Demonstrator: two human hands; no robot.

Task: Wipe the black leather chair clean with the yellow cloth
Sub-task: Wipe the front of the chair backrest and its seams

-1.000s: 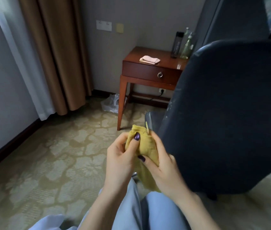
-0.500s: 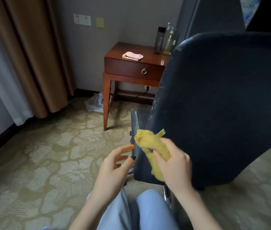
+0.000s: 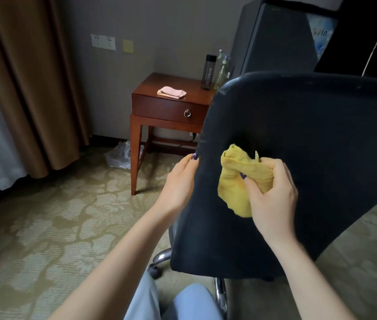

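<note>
The back of the black leather chair [image 3: 321, 158] fills the right half of the head view, its backrest turned toward me. A bunched yellow cloth [image 3: 236, 181] lies against the backrest, gripped by my right hand [image 3: 273, 192] with fingers curled around it. My left hand [image 3: 180, 179] holds the backrest's left edge, thumb on the near face; its other fingers are hidden behind the edge. The seat is hidden behind the backrest.
A wooden side table [image 3: 171, 112] stands beyond the chair with a pink cloth [image 3: 171, 92], a dark bottle [image 3: 208, 71] and a spray bottle [image 3: 222, 70]. A plastic bag [image 3: 119, 155] lies by its leg. Curtains [image 3: 28, 84] hang left. The chair's chrome base [image 3: 162, 256] sits above my knees.
My left hand let go of the cloth and moved to the backrest's left edge. My right hand carried the cloth up and right onto the backrest. The view shifted closer to the chair.
</note>
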